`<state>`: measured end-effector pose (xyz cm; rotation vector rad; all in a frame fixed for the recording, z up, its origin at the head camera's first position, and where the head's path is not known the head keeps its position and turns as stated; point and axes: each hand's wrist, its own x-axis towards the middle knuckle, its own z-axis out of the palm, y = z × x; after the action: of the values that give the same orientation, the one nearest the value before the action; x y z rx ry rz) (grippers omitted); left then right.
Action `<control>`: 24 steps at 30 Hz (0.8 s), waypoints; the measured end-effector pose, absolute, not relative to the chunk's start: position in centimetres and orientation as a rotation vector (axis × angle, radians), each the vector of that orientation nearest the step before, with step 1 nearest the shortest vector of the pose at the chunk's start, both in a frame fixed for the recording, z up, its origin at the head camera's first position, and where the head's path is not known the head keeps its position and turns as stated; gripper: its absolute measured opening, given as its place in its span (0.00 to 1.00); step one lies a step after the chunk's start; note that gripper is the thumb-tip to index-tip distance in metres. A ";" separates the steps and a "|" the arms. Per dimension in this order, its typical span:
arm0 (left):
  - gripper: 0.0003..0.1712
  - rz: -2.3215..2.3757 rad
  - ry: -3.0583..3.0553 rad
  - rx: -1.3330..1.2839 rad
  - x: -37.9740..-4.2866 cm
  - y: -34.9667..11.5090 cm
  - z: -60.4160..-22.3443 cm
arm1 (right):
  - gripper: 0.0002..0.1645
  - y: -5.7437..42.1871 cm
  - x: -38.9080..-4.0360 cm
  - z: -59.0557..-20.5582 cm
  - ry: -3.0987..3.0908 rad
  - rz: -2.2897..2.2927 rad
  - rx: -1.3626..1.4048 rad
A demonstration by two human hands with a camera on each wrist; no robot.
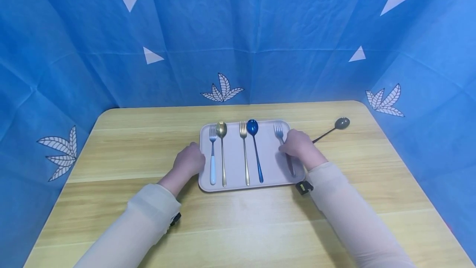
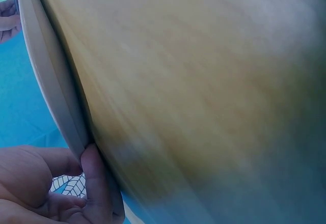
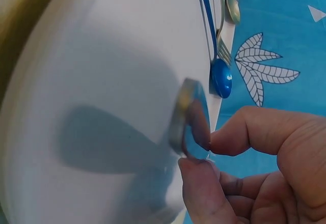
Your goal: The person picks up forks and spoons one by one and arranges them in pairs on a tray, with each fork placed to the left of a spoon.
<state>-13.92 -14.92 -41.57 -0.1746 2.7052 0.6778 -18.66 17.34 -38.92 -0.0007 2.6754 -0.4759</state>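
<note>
A pale rectangular tray [image 1: 233,158] lies on the table. At its left edge my left hand [image 1: 189,160] pinches the rim between thumb and finger, as the left wrist view shows. Over the tray's right end my right hand [image 1: 300,148] pinches a silver fork [image 1: 279,130] by its handle, tines pointing away. In the right wrist view the handle end [image 3: 189,122] stands just over the tray, casting a shadow. Left to right on the tray lie a fork with a light blue handle [image 1: 213,168], a gold spoon [image 1: 222,129], a gold fork [image 1: 243,130] and a blue spoon [image 1: 253,127].
A dark spoon [image 1: 341,123] lies on the wooden table [image 1: 253,226] to the right of the tray, its handle partly behind my right hand. Blue cloth [image 1: 245,32] with white triangles and leaf prints hangs around the back and sides.
</note>
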 end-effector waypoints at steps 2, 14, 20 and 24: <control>0.25 0.679 2.703 -0.176 -13.9 -14.9 -41.6 | 0.13 17.2 -18.6 -39.0 2.680 -0.471 -0.005; 0.26 0.681 2.695 -0.175 -13.9 -15.1 -41.6 | 0.14 16.4 -18.4 -39.0 2.678 -0.475 0.001; 0.25 0.681 2.700 -0.169 -13.9 -15.1 -41.6 | 0.15 16.0 -18.2 -39.0 2.664 -0.485 0.036; 0.25 0.694 2.694 -0.177 -13.9 -15.1 -41.6 | 0.15 15.8 -18.1 -39.1 2.656 -0.480 0.055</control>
<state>-13.87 -15.07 -41.55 -0.1770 2.6939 0.6944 -18.09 15.81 -39.11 0.0545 2.6563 -0.4799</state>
